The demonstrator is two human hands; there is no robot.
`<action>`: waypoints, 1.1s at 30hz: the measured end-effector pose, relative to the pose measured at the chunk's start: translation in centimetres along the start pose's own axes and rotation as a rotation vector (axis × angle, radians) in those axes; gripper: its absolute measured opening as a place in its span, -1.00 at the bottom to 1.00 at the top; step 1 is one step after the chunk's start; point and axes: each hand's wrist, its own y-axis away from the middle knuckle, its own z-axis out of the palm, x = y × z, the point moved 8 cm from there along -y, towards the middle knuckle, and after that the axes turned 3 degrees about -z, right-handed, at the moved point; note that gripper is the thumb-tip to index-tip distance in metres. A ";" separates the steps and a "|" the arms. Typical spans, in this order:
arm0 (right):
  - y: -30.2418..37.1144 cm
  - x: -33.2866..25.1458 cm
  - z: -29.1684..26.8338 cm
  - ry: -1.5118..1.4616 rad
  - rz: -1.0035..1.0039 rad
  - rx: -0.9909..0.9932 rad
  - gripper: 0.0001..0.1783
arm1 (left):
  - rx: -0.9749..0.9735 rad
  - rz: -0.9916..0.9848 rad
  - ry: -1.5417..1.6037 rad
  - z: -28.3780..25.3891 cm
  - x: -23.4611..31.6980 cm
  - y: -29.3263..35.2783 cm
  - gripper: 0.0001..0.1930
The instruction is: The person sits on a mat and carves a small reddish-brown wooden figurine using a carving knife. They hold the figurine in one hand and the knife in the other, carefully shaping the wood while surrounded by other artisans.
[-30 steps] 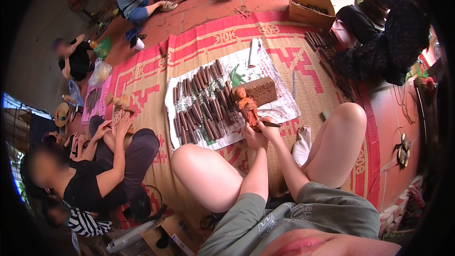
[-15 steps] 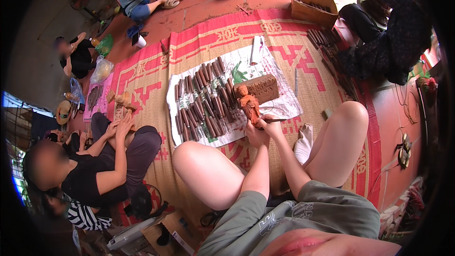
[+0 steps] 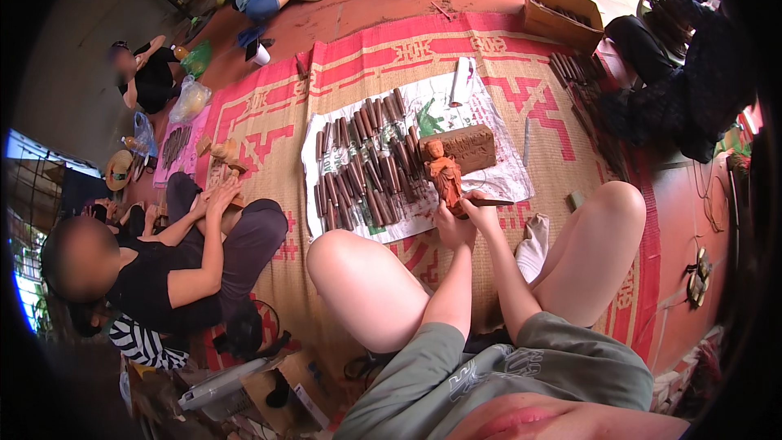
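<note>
My left hand [image 3: 454, 228] is closed around the lower part of a small reddish-brown carved wooden figurine [image 3: 445, 175], which stands upright and leans slightly. My right hand [image 3: 481, 210] grips a carving chisel [image 3: 499, 203], its dark handle sticking out to the right. The chisel's tip is hidden against the figurine's base. Just beyond the figurine rests a brown block [image 3: 472, 149] with a rough, grooved face. To its left, several carving tools with dark wooden handles [image 3: 371, 167] lie in rows on a white printed sheet [image 3: 511, 179].
A red and straw-coloured woven mat [image 3: 342, 61] lies under everything. At the sheet's far edge is a white roll [image 3: 462, 81]. A cardboard box [image 3: 562, 16] stands far right, near a person in dark clothes [image 3: 680, 73]. Another person [image 3: 163, 269] works a carving at my left.
The whole view has swung a little, so the scene sits further right in the picture. Both hands keep their hold on the figurine and chisel, with only slight movement.
</note>
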 end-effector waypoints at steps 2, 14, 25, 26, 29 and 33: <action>0.2 -1.0 0.0 0.051 -0.103 0.011 -0.85 | 0.016 0.001 -0.002 0.1 -0.3 -0.2 -0.32; -0.2 -2.0 -0.3 0.248 -0.025 -0.128 -0.71 | 0.043 0.024 -0.003 -0.2 0.4 0.0 -0.48; -0.2 -1.7 0.0 0.260 -0.029 -0.120 -0.72 | 0.028 0.002 -0.018 0.0 0.1 0.0 -0.46; -0.1 -1.8 0.0 0.254 -0.028 -0.118 -0.73 | 0.027 -0.005 -0.013 0.0 0.1 0.0 -0.46; 0.0 -2.0 0.1 0.229 -0.026 -0.122 -0.74 | 0.023 -0.021 0.001 0.0 -0.2 -0.1 -0.45; -0.1 -1.7 0.2 0.225 -0.076 -0.113 -0.76 | 0.004 -0.025 0.013 0.0 0.0 -0.1 -0.47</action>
